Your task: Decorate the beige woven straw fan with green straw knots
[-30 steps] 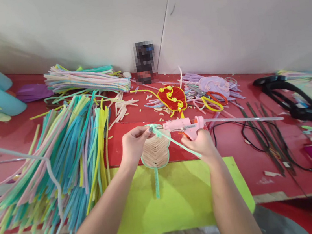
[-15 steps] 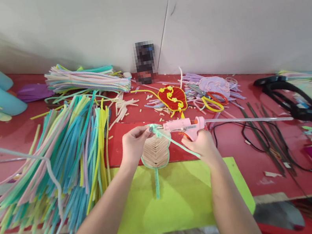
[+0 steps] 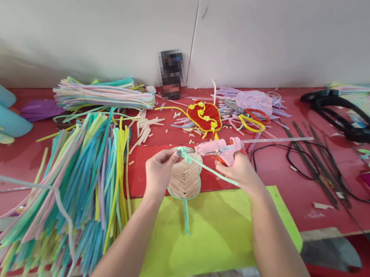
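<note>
My left hand [image 3: 161, 166] pinches a mint-green pipe cleaner [image 3: 213, 171] at its curled end. That end lies at the top edge of a beige fan-shaped piece [image 3: 185, 182] with a mint-green outline and a green stem [image 3: 186, 216]. My right hand [image 3: 240, 169] is closed around the handle of a pink hot glue gun [image 3: 212, 147], a finger at its orange trigger. The gun's nozzle points left and meets the curled end beside my left fingertips; exact contact is hard to make out. A clear glue stick [image 3: 277, 139] juts from the gun's rear.
Loose pipe cleaners [image 3: 73, 190] fill the left side, with a tied bundle [image 3: 102, 93] behind. A red and yellow piece [image 3: 204, 117], scissors [image 3: 253, 120] and a phone-like pixelated object [image 3: 173, 74] stand or lie beyond. A black cord [image 3: 295, 162] runs right; a lime board [image 3: 206, 243] lies in front.
The clear glue stick now sticks out much less far behind the gun. My right hand has shifted very slightly; my left hand holds nearly the same place.
</note>
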The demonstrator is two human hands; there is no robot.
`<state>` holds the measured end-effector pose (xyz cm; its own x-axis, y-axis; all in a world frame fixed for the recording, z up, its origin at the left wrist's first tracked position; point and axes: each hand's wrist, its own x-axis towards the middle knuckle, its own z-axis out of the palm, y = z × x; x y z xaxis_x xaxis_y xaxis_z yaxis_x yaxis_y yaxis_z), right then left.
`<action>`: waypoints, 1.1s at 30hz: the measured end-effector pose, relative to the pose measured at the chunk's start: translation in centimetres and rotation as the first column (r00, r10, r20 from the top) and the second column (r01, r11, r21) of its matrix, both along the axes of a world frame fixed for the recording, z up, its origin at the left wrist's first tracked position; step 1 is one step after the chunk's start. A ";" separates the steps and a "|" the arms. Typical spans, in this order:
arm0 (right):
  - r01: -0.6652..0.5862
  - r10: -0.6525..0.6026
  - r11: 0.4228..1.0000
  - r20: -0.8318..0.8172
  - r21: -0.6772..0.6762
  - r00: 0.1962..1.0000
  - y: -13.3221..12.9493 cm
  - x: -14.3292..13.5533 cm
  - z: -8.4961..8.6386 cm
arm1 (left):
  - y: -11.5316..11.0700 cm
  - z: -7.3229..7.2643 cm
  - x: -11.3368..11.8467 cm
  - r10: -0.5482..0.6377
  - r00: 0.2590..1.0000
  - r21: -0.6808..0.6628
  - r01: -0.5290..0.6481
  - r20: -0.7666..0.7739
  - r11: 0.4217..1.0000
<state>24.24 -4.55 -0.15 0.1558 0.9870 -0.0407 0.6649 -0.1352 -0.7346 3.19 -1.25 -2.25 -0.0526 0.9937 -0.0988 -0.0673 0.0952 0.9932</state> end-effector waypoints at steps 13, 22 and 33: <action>0.131 -0.119 0.991 -0.324 0.017 0.938 0.0 0.8 -0.2 | -0.1 0.1 -0.2 0.027 0.998 0.002 -0.028 0.050 1.000; 0.403 -0.317 0.914 -0.535 0.048 0.783 0.9 2.4 -0.4 | 0.1 -0.4 -0.1 0.029 0.997 0.013 -0.030 0.072 0.999; 0.534 -0.534 0.845 0.009 -0.029 0.846 3.0 9.0 -1.2 | -0.3 0.4 -0.1 0.025 0.999 0.051 -0.023 -0.033 0.998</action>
